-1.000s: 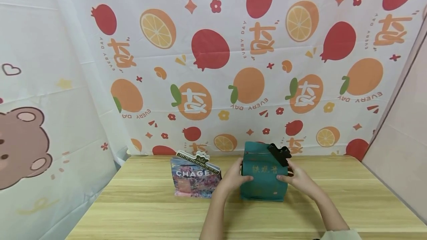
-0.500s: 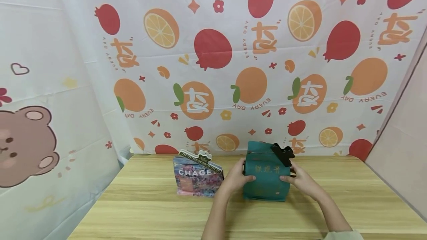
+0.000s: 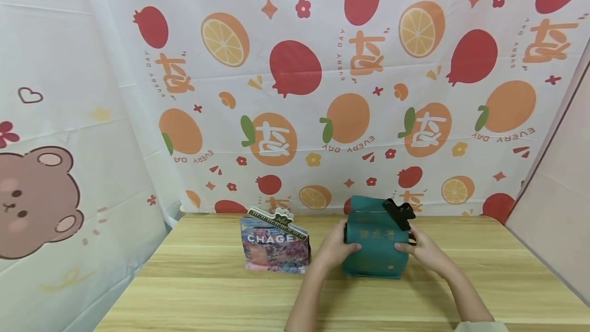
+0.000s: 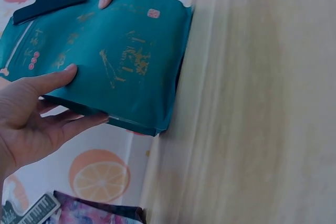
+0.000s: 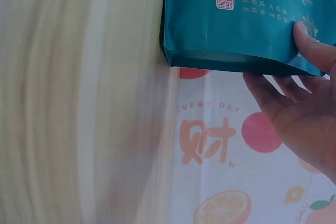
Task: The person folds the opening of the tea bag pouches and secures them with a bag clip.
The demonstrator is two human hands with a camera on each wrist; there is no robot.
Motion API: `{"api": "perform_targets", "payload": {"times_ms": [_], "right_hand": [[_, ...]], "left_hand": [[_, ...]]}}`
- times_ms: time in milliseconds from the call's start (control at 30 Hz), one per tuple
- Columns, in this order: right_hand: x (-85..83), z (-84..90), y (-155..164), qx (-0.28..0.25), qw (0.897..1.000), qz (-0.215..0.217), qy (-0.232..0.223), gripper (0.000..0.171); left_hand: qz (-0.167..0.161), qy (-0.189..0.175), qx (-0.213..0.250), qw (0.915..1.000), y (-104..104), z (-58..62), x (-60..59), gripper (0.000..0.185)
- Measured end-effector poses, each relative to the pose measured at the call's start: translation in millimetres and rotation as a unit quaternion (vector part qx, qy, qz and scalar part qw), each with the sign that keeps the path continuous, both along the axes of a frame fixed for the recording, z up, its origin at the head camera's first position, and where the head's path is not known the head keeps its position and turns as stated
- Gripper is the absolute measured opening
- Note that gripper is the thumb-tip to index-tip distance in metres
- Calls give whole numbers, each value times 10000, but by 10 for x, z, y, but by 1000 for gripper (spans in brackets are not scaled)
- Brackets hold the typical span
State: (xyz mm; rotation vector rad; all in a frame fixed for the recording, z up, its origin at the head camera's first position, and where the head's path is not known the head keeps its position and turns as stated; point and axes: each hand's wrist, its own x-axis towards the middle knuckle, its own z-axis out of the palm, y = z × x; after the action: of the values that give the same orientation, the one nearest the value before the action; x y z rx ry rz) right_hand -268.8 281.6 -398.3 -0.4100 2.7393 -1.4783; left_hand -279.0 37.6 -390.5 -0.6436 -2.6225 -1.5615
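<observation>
A teal tea bag [image 3: 377,252] with gold lettering stands upright on the table, its top folded over and clamped by a black clip [image 3: 400,213] set aslant at the upper right. My left hand [image 3: 334,249] grips the bag's left side, thumb on the front. From the right, my right hand [image 3: 426,252] holds the opposite side in the same way. In the left wrist view, the left fingers [image 4: 79,124] run along the side and behind the tea bag. The right thumb [image 5: 314,45] lies on the front in the right wrist view.
Left of the tea bag stands a colourful pouch [image 3: 276,257] lettered "CHAGE", closed with a white and dark decorated clip [image 3: 278,223]. A fruit-printed cloth [image 3: 295,117] hangs behind the wooden table [image 3: 207,296]. A bear-printed sheet [image 3: 37,204] hangs at the left.
Both hands have moved the tea bag slightly to the right, widening the gap to the colourful pouch. Their grip stays the same. The head view has shifted a little.
</observation>
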Motion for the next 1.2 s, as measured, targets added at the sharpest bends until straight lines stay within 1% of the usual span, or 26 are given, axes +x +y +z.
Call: {"api": "perform_targets", "payload": {"times_ms": [67, 167, 367, 433, 533, 600, 667, 733, 800, 867, 900, 967, 1000, 1033, 1100, 1167, 1200], "right_hand": [[5, -3, 42, 51, 9999, -96, -50, 85], [11, -4, 104, 66, 9999, -121, -88, 83], [6, -14, 200, -68, 9999, -66, 144, 75], [6, -13, 212, -73, 9998, -72, 161, 74], [-9, -13, 211, -101, 9999, -52, 125, 74], [-13, -13, 202, -75, 9999, -78, 101, 75], [-5, -7, 186, -1, 9999, -85, 137, 75], [19, 18, 159, 254, 9991, -144, 302, 74], [68, 73, 127, 788, 9953, -264, 504, 71], [135, 157, 92, 1459, 9862, -435, 652, 68], [172, 207, 76, 1792, 9804, -516, 642, 67], [257, 313, 51, 2382, 9682, -597, 472, 65], [300, 362, 36, 2572, 9639, -597, 357, 62], [342, 411, 18, 2715, 9606, -561, 212, 60], [420, 496, -32, 2837, 9580, -419, -56, 56], [502, 570, -112, 2809, 9589, -293, -274, 53], [536, 605, -161, 2762, 9605, -168, -294, 54]], "left_hand": [[45, 80, -53, 9999, 55, -12, 1, 56], [108, 118, -113, 9998, 134, -29, 3, 55], [214, 40, -155, 9996, 256, -36, 16, 53], [246, -26, -152, 9996, 274, -37, 17, 53], [289, -19, -196, 9994, 273, -37, 7, 55], [310, 10, -296, 9991, 261, -33, 7, 56], [321, 80, -495, 9982, 242, -23, 9, 56], [349, 111, -755, 9965, 215, -6, 25, 57], [409, 149, -1051, 9935, 180, 23, 50, 57], [500, 249, -1356, 9892, 138, 70, 78, 58], [537, 272, -1463, 9874, 114, 95, 94, 58], [567, 332, -1638, 9843, 65, 151, 120, 59], [559, 333, -1682, 9836, 38, 179, 130, 59], [547, 328, -1706, 9833, 11, 209, 139, 59], [510, 314, -1745, 9828, -45, 269, 158, 59], [505, 469, -1873, 9799, -99, 340, 173, 57], [522, 569, -1948, 9778, -125, 374, 180, 56]]}}
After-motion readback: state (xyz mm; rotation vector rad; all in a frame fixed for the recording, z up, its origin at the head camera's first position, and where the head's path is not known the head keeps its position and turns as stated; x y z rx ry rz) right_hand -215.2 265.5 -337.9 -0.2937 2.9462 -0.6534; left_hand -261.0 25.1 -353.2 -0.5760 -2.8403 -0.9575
